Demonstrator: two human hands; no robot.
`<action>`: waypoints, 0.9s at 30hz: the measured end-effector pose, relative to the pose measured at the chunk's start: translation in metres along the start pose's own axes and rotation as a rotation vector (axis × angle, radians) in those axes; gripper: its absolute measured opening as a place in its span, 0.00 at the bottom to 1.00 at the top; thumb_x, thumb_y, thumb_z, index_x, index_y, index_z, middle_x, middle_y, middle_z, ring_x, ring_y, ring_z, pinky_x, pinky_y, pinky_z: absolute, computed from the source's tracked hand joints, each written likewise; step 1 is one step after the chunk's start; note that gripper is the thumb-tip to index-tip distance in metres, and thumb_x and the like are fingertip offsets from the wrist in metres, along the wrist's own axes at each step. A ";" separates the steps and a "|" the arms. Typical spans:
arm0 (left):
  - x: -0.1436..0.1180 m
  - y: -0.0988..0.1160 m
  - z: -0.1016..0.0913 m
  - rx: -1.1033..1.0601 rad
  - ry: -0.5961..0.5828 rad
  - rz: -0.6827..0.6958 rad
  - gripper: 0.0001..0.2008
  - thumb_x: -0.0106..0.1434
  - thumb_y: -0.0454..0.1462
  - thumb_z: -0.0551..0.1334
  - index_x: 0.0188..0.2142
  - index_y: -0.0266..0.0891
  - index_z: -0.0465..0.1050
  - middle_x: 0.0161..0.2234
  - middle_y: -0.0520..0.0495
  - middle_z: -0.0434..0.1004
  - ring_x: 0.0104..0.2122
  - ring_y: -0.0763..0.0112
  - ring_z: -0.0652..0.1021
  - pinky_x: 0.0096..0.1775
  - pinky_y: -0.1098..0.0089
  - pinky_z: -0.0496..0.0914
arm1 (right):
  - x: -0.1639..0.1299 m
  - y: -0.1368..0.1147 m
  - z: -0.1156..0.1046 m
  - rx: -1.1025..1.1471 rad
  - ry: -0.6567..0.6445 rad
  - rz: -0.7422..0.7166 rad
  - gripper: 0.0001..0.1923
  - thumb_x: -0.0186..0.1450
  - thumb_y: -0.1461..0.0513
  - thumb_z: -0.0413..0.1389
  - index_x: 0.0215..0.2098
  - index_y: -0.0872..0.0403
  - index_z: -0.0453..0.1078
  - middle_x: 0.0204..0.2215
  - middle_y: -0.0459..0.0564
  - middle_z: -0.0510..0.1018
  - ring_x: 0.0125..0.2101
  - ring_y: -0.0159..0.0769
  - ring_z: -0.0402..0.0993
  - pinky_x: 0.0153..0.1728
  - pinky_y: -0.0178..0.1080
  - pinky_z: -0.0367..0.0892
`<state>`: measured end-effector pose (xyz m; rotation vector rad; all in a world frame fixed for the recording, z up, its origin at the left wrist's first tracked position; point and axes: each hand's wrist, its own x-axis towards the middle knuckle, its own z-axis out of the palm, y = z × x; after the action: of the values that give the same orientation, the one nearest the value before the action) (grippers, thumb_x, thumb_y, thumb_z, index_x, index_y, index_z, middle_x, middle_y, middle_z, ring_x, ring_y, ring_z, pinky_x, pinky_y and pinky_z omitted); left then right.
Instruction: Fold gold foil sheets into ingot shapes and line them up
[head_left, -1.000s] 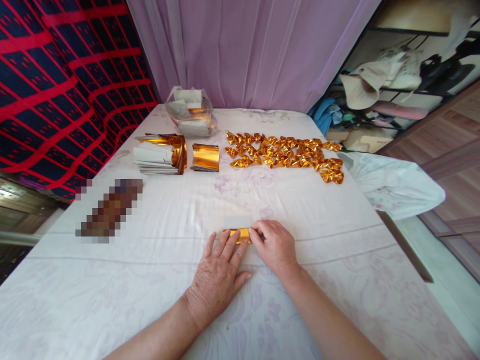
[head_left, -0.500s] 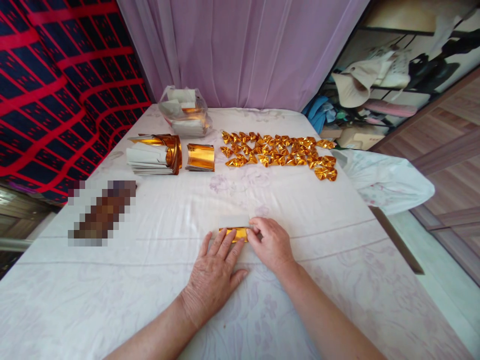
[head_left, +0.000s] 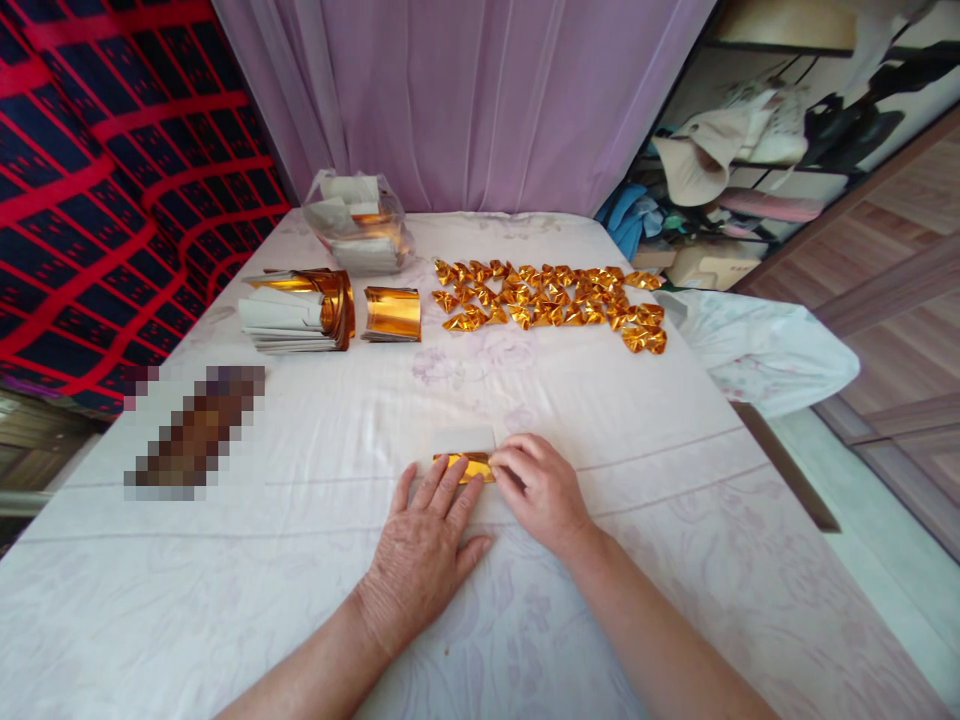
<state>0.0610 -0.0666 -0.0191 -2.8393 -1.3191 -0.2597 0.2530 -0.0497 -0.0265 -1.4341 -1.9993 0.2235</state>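
Note:
A small sheet of gold foil paper (head_left: pixel 478 468) lies partly folded on the tablecloth, its pale backing showing along the far side. My left hand (head_left: pixel 421 545) rests flat over it with fingers spread, the fingertips pressing on the gold part. At the sheet's right end, my right hand (head_left: pixel 541 490) has thumb and forefinger pinched on the edge; the other fingers are curled in. Farther back are a short stack of gold sheets (head_left: pixel 394 314) and, left of it, a thicker curled stack (head_left: pixel 289 325).
Rows of folded gold foil pieces (head_left: pixel 551 298) spread across the back right. A clear plastic bag of paper (head_left: pixel 358 225) stands at the back left. A pixelated brown thing (head_left: pixel 199 430) lies on the left. A white bag (head_left: pixel 787 350) hangs beyond the right edge.
My right fingers have shifted slightly down and in along the sheet's right end. My left hand stays flat on it. The whole view has moved a little.

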 end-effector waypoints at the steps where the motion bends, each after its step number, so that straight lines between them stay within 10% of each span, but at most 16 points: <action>1: 0.000 0.000 0.000 0.002 0.001 0.001 0.27 0.68 0.52 0.52 0.61 0.42 0.64 0.62 0.43 0.66 0.61 0.53 0.65 0.59 0.48 0.59 | -0.001 -0.001 -0.001 -0.016 -0.012 -0.018 0.10 0.65 0.67 0.51 0.36 0.52 0.74 0.35 0.50 0.76 0.37 0.37 0.71 0.40 0.38 0.67; 27: 0.000 0.000 -0.002 -0.027 0.007 0.005 0.26 0.69 0.50 0.51 0.60 0.42 0.66 0.62 0.43 0.66 0.61 0.52 0.65 0.59 0.47 0.59 | -0.005 -0.005 0.000 -0.159 0.024 0.085 0.09 0.67 0.63 0.54 0.38 0.51 0.77 0.33 0.49 0.78 0.36 0.36 0.72 0.39 0.38 0.67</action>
<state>0.0609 -0.0669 -0.0173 -2.8609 -1.3172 -0.2888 0.2498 -0.0558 -0.0262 -1.6156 -1.9755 0.0852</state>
